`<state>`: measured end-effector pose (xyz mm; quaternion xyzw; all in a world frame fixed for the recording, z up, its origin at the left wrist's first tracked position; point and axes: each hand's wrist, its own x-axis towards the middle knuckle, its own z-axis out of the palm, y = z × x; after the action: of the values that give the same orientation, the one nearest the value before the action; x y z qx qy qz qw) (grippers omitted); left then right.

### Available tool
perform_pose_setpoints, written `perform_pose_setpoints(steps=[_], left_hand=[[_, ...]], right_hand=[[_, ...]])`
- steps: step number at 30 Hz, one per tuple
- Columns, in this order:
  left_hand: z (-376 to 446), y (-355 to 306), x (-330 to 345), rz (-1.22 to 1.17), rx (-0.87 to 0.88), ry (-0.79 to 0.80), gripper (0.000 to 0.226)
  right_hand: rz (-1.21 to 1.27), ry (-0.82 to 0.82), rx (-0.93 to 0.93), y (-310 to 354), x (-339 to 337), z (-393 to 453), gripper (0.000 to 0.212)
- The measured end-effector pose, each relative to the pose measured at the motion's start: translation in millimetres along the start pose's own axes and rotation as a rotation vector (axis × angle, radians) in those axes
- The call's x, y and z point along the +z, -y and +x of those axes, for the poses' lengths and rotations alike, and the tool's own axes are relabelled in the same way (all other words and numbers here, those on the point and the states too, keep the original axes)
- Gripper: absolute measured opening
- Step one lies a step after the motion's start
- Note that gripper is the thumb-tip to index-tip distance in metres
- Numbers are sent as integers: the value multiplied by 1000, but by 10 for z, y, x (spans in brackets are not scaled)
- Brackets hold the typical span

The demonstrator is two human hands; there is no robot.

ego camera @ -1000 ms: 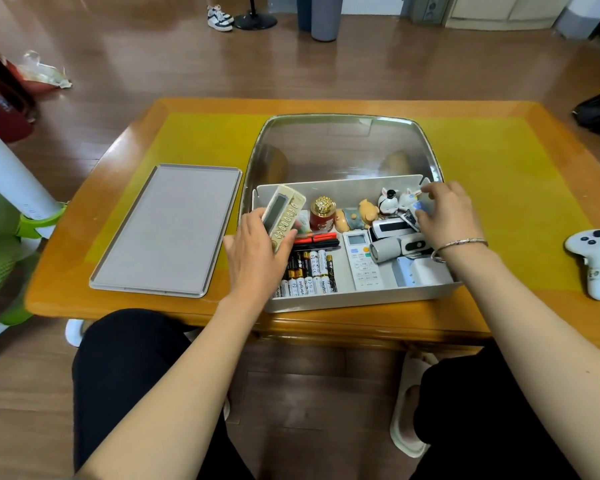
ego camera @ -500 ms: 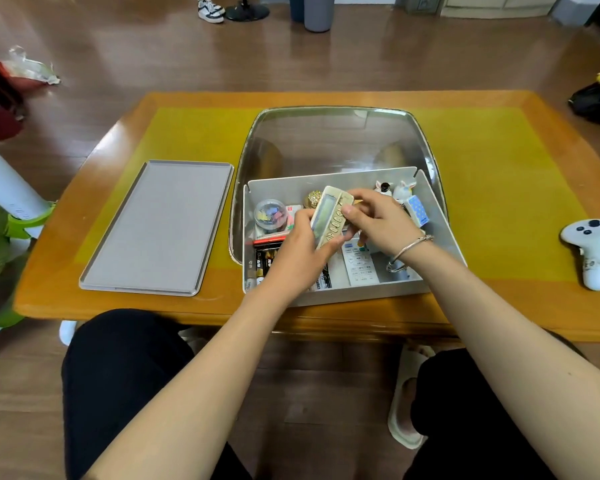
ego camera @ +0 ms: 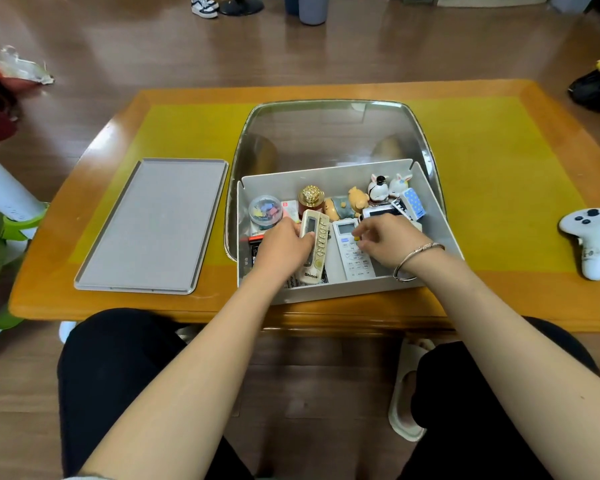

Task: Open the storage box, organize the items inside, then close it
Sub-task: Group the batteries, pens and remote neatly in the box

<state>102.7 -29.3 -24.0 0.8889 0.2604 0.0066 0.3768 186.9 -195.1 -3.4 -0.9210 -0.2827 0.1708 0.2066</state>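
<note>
Two remotes (ego camera: 352,249) boxed, lid (ego camera: 153,225) beside

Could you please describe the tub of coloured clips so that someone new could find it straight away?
Start at the grey storage box on the wooden table and look to its far-left corner. The small round clear plastic tub stands there, left of the gold-capped red bottle. It alone is transparent, filled with multicoloured clips.
</note>
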Motion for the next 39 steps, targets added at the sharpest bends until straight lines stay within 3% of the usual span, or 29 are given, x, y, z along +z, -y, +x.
perform_pose_setpoints(steps=[5, 9, 14, 21, 25, 29, 33, 39], left_hand=[[60, -90, 81, 63, -40, 88, 26], [76, -114, 155, 87, -63, 109, 17], [87, -135, 232, 74, -67, 122, 29], [74, -96, 292, 183, -9, 81, 38], [61, -45, 176, 271, 47, -78, 39], [111, 70, -1, 458, 182, -123, 28], [159, 109, -53, 561, 228, -79, 31], [162, 118, -71, 599, 253, -74, 29]], right_hand=[[-137, 58, 68, -31, 44, -45, 21], [-192, 95, 98, -20, 63, -59, 22], [-213, 151, 116, 5, 101, -49, 24], [-167, 180, 145, 27, 124, -56, 23], [-198, 170, 144, 28, 134, -68, 22], [-273, 15, 169, 88, 142, -77, 18], [-283, -77, 117, 256, 206, -56, 34], [-367, -10, 50, 478, 402, 108, 55]])
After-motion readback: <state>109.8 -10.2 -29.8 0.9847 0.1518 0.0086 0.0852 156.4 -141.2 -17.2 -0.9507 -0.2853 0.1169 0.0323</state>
